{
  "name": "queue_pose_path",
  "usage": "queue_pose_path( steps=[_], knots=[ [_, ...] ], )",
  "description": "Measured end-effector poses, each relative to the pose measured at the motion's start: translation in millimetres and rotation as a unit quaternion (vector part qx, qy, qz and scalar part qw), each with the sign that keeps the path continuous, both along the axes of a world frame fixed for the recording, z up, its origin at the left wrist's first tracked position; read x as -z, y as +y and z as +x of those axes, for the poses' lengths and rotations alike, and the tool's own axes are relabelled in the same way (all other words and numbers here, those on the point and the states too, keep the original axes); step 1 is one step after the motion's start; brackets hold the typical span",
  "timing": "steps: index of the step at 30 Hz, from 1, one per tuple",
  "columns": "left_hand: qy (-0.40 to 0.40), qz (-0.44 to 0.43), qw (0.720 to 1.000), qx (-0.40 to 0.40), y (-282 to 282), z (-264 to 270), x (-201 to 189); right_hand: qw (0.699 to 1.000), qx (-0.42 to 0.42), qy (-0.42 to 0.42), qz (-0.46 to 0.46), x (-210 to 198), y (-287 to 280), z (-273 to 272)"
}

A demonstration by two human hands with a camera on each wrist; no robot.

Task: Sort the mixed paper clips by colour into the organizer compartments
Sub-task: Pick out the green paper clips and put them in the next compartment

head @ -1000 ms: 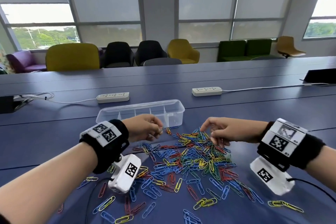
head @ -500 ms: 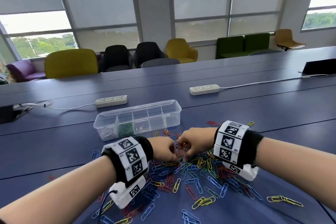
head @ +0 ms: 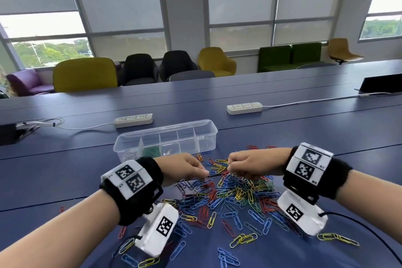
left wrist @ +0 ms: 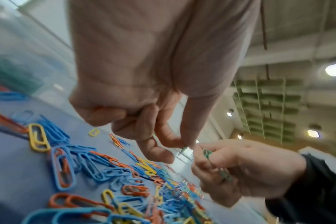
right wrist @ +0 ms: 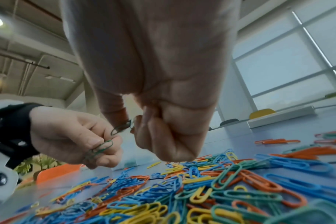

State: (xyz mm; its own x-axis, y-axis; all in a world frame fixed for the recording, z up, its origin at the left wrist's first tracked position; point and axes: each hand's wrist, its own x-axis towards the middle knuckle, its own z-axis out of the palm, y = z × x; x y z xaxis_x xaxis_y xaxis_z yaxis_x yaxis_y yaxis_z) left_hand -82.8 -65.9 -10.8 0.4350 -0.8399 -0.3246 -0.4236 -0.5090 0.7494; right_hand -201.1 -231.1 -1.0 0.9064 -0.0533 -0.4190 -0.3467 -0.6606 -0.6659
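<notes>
My left hand has its fingers curled around a small bunch of green paper clips; I cannot count them exactly. My right hand pinches one more green clip between thumb and fingertips, just beside my left hand's fingers. Both hands hover close together, knuckles nearly touching, over the far edge of the pile of mixed paper clips, which holds blue, red, yellow and green ones, too many to count.

Just beyond the pile stands one clear organizer with five compartments in a row. Its leftmost compartment holds pale clips, the second holds green clips; what the third holds is too faint to tell, and the remaining two look bare.

Stray clips lie around the pile on the blue table, among them a yellow cluster to its right. Two white power strips lie beyond the organizer, well apart from each other, the second further right.
</notes>
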Motion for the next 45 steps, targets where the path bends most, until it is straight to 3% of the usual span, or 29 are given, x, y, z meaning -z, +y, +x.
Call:
queue_pose_path(
  steps=[6, 12, 16, 19, 23, 25, 27, 29, 33, 37, 42, 45],
  knots=[
    [0.171, -0.075, 0.980, -0.065, 19, -3, 2, 0.980, 0.084, -0.015, 0.179, 6, 3, -8],
    [0.324, -0.134, 0.927, -0.133, 26, -5, 0, 0.962, 0.092, 0.002, 0.256, 13, 5, -9],
    [0.397, -0.130, 0.892, -0.170, 26, -4, -1, 0.941, 0.118, -0.011, 0.318, 11, 4, -12],
    [0.398, -0.092, 0.900, -0.152, 23, -6, 1, 0.932, 0.122, -0.021, 0.340, 10, 4, -16],
    [0.289, -0.035, 0.952, -0.094, 12, -16, 5, 0.938, 0.110, -0.010, 0.328, 15, 1, -19],
    [0.109, 0.024, 0.994, -0.020, 4, -25, 4, 0.951, 0.096, 0.004, 0.294, 18, 0, -21],
    [-0.107, 0.083, 0.989, 0.061, -4, -30, 5, 0.970, 0.089, 0.009, 0.224, 17, 0, -23],
    [-0.206, 0.111, 0.968, 0.088, -9, -33, 9, 0.992, 0.055, 0.001, 0.113, 14, -2, -24],
    [-0.255, 0.137, 0.952, 0.096, -13, -32, 15, 0.990, -0.087, -0.031, -0.108, 8, -8, -27],
    [-0.261, 0.166, 0.947, 0.090, -8, -25, 10, 0.976, -0.134, -0.037, -0.166, 12, -10, -28],
    [-0.251, 0.118, 0.959, 0.058, -5, -29, 1, 0.953, -0.146, -0.050, -0.262, 16, -6, -21],
    [-0.286, 0.132, 0.945, 0.082, -15, -36, 8, 0.947, -0.151, -0.056, -0.278, 17, -2, -17]
  ],
)
